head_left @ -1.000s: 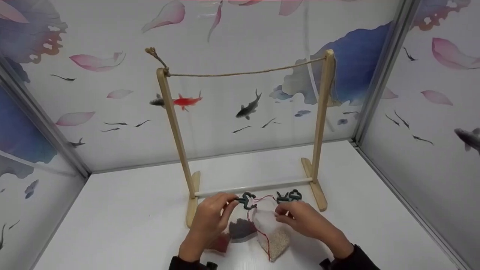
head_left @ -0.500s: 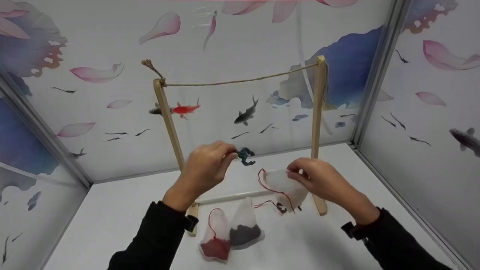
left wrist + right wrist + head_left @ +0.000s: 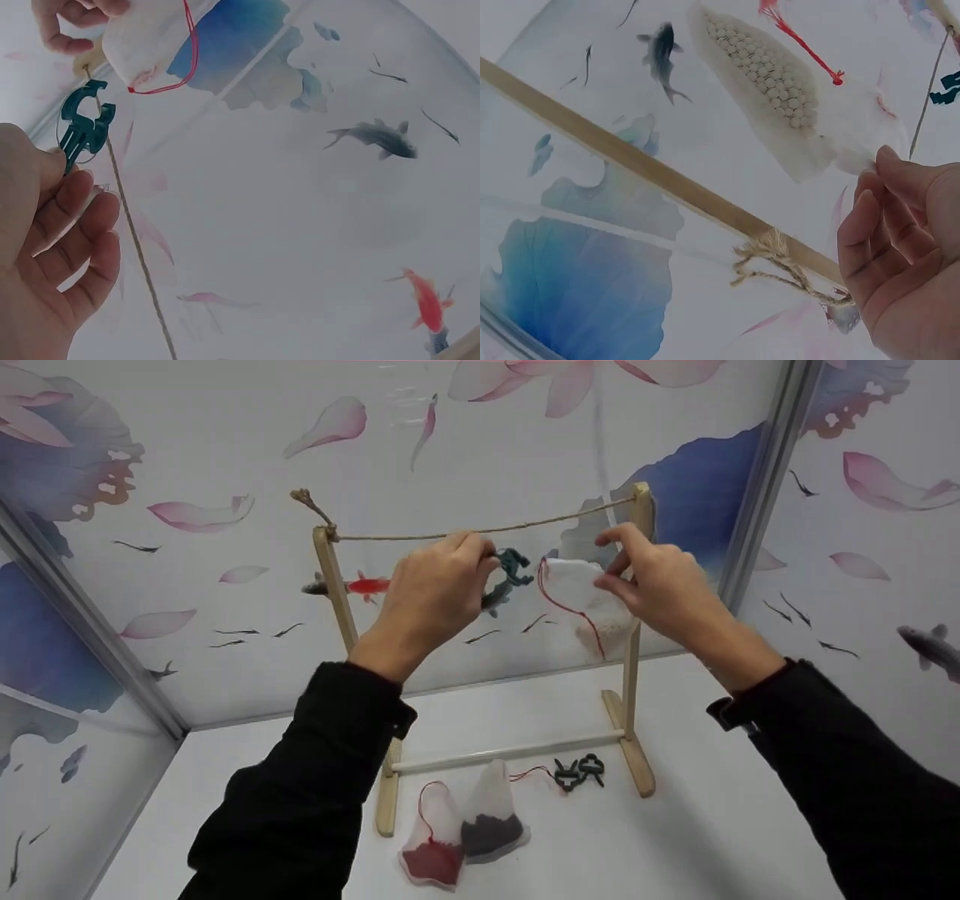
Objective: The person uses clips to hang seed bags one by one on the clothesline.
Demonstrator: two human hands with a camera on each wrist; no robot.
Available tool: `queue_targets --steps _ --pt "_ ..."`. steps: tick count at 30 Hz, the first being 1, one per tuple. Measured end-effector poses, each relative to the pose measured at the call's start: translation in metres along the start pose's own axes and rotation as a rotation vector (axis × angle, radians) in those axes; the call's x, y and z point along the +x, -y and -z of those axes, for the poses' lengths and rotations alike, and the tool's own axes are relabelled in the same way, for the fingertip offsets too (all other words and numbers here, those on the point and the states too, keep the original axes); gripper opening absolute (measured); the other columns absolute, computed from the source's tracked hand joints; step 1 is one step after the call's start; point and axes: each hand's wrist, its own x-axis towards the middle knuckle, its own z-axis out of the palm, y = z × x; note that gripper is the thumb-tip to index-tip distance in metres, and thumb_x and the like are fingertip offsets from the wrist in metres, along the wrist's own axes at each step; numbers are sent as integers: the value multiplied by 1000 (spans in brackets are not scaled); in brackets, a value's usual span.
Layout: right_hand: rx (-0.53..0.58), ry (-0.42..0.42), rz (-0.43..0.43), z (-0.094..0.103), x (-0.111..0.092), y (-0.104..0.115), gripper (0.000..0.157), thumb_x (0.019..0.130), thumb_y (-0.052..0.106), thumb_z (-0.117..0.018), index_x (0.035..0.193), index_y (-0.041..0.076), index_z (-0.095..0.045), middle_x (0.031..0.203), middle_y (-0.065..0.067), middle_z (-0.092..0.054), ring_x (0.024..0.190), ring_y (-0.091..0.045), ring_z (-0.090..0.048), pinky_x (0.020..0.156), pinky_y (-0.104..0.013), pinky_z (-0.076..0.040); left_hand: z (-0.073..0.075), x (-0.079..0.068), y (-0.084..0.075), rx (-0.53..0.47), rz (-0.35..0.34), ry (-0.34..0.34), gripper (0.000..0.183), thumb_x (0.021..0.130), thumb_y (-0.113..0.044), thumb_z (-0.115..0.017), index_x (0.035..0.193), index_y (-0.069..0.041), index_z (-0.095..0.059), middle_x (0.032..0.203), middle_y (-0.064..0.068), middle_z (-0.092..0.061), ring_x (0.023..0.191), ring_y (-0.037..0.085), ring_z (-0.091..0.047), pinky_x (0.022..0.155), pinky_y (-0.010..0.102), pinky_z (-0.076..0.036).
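My left grip point(image 3: 439, 594) pinches a green clip point(image 3: 514, 566), my right grip point(image 3: 673, 585) a white pouch point(image 3: 579, 591) near the rope point(image 3: 397, 538); red pouch point(image 3: 433, 862), grey pouch point(image 3: 492, 834) and dark clips point(image 3: 591, 769) lie on the counter point(image 3: 262, 817).

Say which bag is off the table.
The pale-beaded bag, pinched by the right hand; the red-filled bag and dark-filled bag lie on the table.

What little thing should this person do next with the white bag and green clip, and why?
Probably raise the white bag to the rope with the right hand: that hand pinches it near the top, which shows below the rope in the head view, while the left hand holds the green clip nearby, seemingly ready to fasten it.
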Motion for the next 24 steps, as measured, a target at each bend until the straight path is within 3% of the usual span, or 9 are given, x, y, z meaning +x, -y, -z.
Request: queue_targets --steps 3,7,16,19,24 --pt "-30 18 -23 9 11 -1 45 97 9 -70 137 7 -51 98 -15 -75 66 -27 -69 57 -37 -52 0 17 -6 80 -20 15 22 106 -19 -55 108 -1 -68 95 10 -68 78 25 -65 71 36 -56" --pt "-50 53 -69 19 25 -3 53 98 8 -69 146 8 -47 103 -18 -74 80 -34 -72 71 -46 -59 1 33 -8 150 -38 20 25 108 -20 -51 108 -1 -67 95 11 -65 78 28 -64 70 38 -56" --pt "-43 93 -102 25 46 -6 57 98 6 -67 151 6 -46 109 -21 -72 87 -35 -72 76 -47 -59 3 61 -4 151 78 47 26 109 -26 -49 114 -6 -66 107 8 -65 91 32 -66 78 43 -56" --pt "-39 77 -85 23 48 -9 56 97 6 -68 149 6 -48 107 -20 -73 78 -32 -73 72 -44 -59 -4 67 -6 164 84 61 28 109 -26 -48 117 -6 -66 113 7 -65 97 29 -64 82 41 -56" --pt "-54 53 -39 20 47 -13 51 96 6 -69 145 5 -54 104 -19 -74 60 -25 -70 56 -23 -54 -17 75 -12 181 57 68 28 109 -27 -49 119 -8 -66 119 5 -65 103 27 -63 85 40 -56"
